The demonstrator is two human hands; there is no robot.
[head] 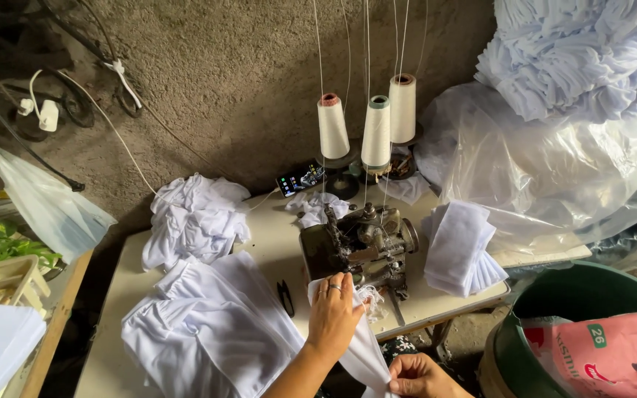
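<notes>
At the counter's front edge, the white fabric strip [366, 346] is pressed flat by the left hand [333, 313] beside the sewing machine [359, 247] and pinched shut in the right hand [418, 376]; it is best kept taut.

a pale cream, flat-topped work table [274, 243] stands against the rough wall. a dark metal overlock sewing machine [359, 247] sits on it, near the front edge. left of the machine lie small black thread snips [286, 297], then a spread white garment [208, 324], and behind that a crumpled heap of white cloth [193, 217]. right of the machine lies a stack of folded white fabric pieces [460, 247]. behind the machine stand three white thread cones [376, 131], with a lit smartphone [300, 178] propped at their left.
</notes>
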